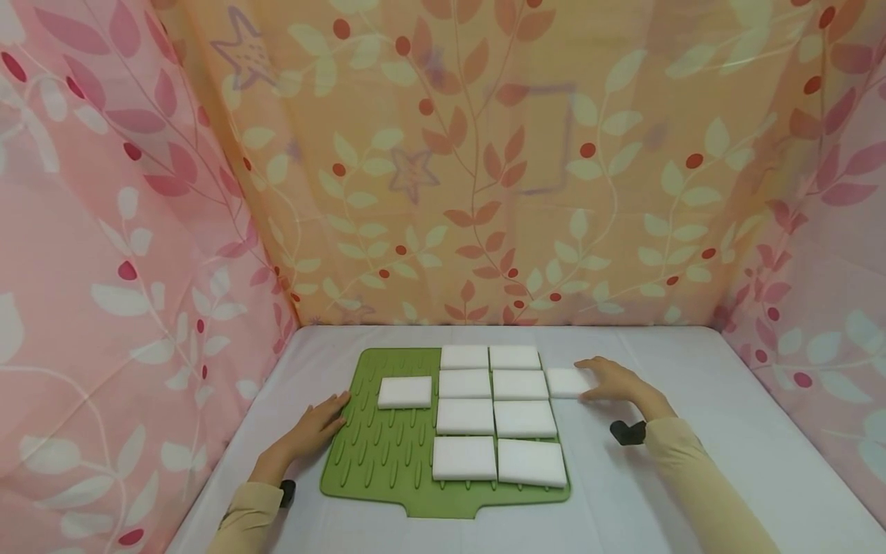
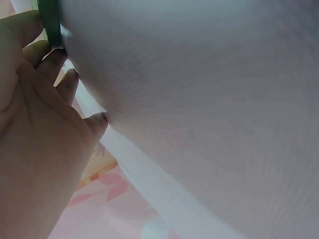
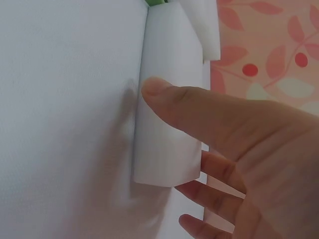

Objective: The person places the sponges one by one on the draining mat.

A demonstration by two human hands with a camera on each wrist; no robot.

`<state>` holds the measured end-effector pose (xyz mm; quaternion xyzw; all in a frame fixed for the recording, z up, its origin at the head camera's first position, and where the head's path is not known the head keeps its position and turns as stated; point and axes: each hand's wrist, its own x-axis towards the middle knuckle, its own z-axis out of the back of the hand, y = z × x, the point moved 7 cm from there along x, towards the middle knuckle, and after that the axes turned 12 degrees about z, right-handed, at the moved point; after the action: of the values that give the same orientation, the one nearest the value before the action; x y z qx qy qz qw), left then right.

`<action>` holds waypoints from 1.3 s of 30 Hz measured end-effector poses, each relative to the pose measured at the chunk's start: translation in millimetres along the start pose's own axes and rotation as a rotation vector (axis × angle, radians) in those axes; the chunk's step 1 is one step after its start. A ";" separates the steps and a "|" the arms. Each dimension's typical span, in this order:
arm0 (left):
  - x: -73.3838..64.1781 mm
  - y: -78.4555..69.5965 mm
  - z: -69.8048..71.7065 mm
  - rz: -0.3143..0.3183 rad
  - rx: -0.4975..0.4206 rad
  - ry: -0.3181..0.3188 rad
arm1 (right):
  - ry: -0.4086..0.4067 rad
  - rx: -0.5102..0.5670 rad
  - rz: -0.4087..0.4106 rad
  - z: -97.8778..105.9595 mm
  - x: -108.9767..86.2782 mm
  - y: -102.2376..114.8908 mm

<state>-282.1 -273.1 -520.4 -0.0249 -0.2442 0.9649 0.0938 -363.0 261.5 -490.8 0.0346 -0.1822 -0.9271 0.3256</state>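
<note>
A green ridged mat (image 1: 443,496) with a tab at its near edge lies on the table. My left hand (image 1: 313,429) rests at its left edge, fingers extended, fingertips on the rim; the left wrist view shows the green edge (image 2: 52,22) beside the thumb and fingers. To the right of the mat, my right hand (image 1: 614,381) holds a white sponge block (image 1: 567,382) between thumb and fingers. In the right wrist view the thumb lies along one long side of this block (image 3: 167,134), fingers at the opposite side. Its left end meets the mat's right edge.
Several more white sponge blocks (image 1: 465,416) stand in two columns on the mat's right half. A single block (image 1: 404,392) lies apart on the left half. White cloth covers the table (image 1: 623,492); floral curtains (image 1: 471,192) hang behind and at both sides.
</note>
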 end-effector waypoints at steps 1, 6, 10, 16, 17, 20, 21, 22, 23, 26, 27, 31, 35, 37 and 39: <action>0.0 -0.1 -0.1 -0.001 0.001 0.000 | -0.001 0.000 -0.001 0.9 -0.6 -0.2; 0.0 -0.7 0.1 -0.004 0.001 -0.003 | -0.020 -0.002 -0.015 7.9 -2.6 -0.9; -0.7 -0.7 0.8 -0.004 0.004 -0.008 | -0.053 -0.004 -0.015 16.3 -2.2 -0.8; -1.7 -0.8 0.8 -0.004 0.013 -0.006 | -0.072 -0.004 -0.030 24.7 0.1 0.1; -1.8 -1.0 0.7 0.001 0.008 -0.003 | -0.074 0.000 -0.037 25.2 0.6 0.0; -1.7 -1.6 1.0 0.001 0.006 -0.003 | -0.076 -0.001 -0.050 26.0 2.3 0.1; -1.6 -1.7 1.3 -0.001 0.010 -0.005 | -0.078 -0.005 -0.052 26.2 3.1 0.2; -1.4 -1.4 1.5 0.002 0.007 -0.005 | -0.081 -0.010 -0.054 26.4 3.8 0.2; -1.2 -1.3 1.7 0.006 0.001 -0.002 | -0.084 -0.013 -0.058 26.5 4.4 0.4; -0.3 -0.3 1.5 0.006 0.005 0.001 | -0.093 -0.021 -0.065 26.8 7.0 1.5; -0.1 0.1 1.4 0.005 0.005 0.003 | -0.096 -0.018 -0.068 26.9 7.9 2.0; 0.7 2.1 -0.3 0.008 0.001 0.012 | -0.112 -0.002 -0.060 27.4 12.6 7.0; 1.2 3.9 -1.5 0.012 -0.009 0.015 | -0.123 -0.003 -0.046 28.1 17.5 13.3; 1.4 4.2 -1.8 0.010 -0.010 0.012 | -0.120 -0.003 -0.054 27.2 20.2 15.1; 1.7 4.9 -2.7 0.013 -0.009 0.014 | -0.113 -0.004 -0.063 25.4 23.1 17.0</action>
<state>-284.4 -275.8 -525.1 -0.0339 -0.2475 0.9642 0.0890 -375.8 243.1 -459.7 -0.0127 -0.1973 -0.9378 0.2854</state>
